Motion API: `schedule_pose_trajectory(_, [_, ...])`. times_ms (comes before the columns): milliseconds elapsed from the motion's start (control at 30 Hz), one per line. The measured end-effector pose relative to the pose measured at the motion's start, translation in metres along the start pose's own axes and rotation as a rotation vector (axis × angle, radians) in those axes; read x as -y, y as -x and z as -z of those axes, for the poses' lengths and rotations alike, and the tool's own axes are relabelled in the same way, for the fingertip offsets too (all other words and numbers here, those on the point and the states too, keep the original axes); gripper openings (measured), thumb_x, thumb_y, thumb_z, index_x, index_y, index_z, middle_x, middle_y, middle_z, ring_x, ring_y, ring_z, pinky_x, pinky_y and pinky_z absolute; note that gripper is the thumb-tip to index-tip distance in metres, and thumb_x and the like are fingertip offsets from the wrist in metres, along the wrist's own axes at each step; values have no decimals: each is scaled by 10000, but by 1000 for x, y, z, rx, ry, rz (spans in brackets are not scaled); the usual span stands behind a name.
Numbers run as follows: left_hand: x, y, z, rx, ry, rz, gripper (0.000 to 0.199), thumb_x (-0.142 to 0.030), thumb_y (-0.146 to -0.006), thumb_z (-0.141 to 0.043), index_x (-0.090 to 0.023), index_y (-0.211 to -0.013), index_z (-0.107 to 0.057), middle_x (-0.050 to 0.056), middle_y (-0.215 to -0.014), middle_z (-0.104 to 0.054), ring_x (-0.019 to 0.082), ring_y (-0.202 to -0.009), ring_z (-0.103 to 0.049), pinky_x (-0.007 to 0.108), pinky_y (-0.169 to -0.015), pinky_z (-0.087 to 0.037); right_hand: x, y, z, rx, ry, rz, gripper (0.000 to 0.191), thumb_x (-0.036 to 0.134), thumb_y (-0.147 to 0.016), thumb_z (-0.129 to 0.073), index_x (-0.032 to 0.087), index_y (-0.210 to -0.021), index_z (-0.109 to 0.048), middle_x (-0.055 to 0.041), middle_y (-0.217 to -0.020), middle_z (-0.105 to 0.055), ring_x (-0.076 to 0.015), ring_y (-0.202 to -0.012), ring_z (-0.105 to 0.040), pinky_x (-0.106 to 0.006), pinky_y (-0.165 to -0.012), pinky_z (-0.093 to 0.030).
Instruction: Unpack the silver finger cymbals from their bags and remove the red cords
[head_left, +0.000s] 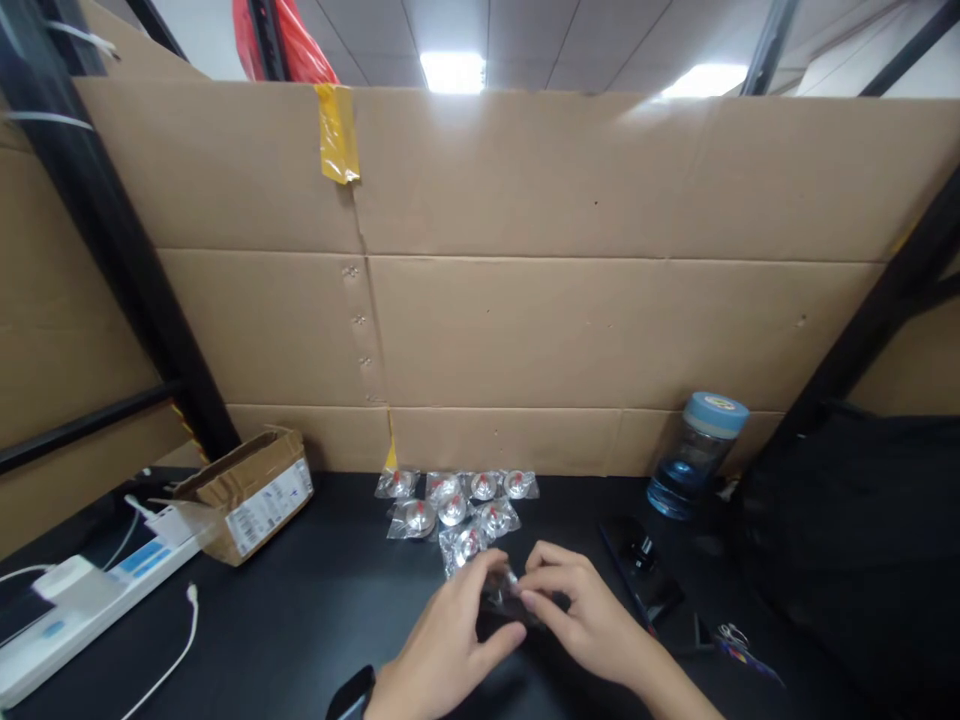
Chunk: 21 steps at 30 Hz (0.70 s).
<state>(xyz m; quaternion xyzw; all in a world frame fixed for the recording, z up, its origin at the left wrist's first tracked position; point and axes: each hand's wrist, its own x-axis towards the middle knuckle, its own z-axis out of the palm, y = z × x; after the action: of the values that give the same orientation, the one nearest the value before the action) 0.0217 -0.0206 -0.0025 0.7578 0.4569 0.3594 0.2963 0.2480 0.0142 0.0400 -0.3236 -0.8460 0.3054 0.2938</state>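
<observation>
Several round silvery items with red centres, each in a clear plastic bag (417, 518), lie in loose rows on the black table (337, 590). Just in front of them, a crinkled clear bag (501, 590) is between my two hands. My left hand (450, 635) curves around its left side, thumb and fingers apart, with a fingertip at its upper edge. My right hand (574, 610) pinches the bag's right side between thumb and fingers. What is inside this bag is too blurred to make out.
An open cardboard box (255, 500) and a white power strip (97, 610) with cables are at the left. A blue-lidded bottle (694, 460) stands at the back right, near a dark phone-like object (637, 560) and a black bag (862, 540). Cardboard panels (510, 330) rise behind.
</observation>
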Motion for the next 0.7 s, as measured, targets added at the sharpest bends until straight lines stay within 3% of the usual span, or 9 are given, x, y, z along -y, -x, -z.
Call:
schedule_pose_trajectory(67, [12,-2,-6,-24,77,16,579,-322,-910,-695,-269,-1434,-453,105,-1220,-718,251,-1114,-687,379,-1019,-520,1,1,-2,-6,11,-4,282,337,-1012,-544,220,-869,-758,-49,-884,-646,-187,-830,-629,-290,-757,-496])
schedule_pose_trajectory(200, [24,1,-7,54,170,4,524,-216,-881,-682,-264,-1365,-486,34,-974,-761,199,-913,-721,313,-911,-548,2,2,-9,-17,14,14,267,292,-1025,-513,259,-982,-774,-58,-932,-670,-189,-865,-648,-283,-780,-512])
schedule_pose_trajectory(300, [24,0,-4,53,108,-7,545,-250,-784,-778,-245,-1283,-560,62,-1050,-739,225,-962,-698,317,-915,-534,-1,2,-15,-35,-25,63,226,274,-1006,-560,297,-1040,-782,-52,-923,-699,-179,-830,-671,-270,-741,-519])
schedule_pose_trajectory(433, [22,-6,-1,137,143,-149,248,-360,-915,-650,-206,-1108,-677,91,-997,-720,214,-914,-686,291,-840,-535,-9,2,-21,-109,-49,63,150,305,-964,-643,327,-987,-789,-35,-788,-698,-188,-718,-667,-288,-650,-519])
schedule_pose_trajectory(533, [21,-8,-1,138,155,-161,189,-319,-927,-641,-194,-1059,-693,93,-980,-728,206,-906,-689,283,-849,-538,-15,4,-25,-218,-127,79,134,298,-959,-641,317,-957,-773,-42,-773,-695,-200,-690,-661,-305,-618,-528])
schedule_pose_trajectory(600, [20,-6,1,143,155,-137,194,-303,-901,-675,-195,-1062,-687,88,-990,-737,207,-908,-693,281,-864,-542,-17,6,-27,-314,-161,101,140,284,-967,-618,302,-962,-756,-57,-793,-692,-212,-706,-660,-323,-631,-544])
schedule_pose_trajectory(700, [19,-2,4,139,130,-73,370,-335,-865,-730,-225,-1209,-648,96,-1153,-731,243,-1049,-685,314,-966,-519,-14,7,-28,-415,-169,98,123,268,-972,-607,285,-967,-729,-69,-806,-673,-224,-732,-656,-336,-648,-558])
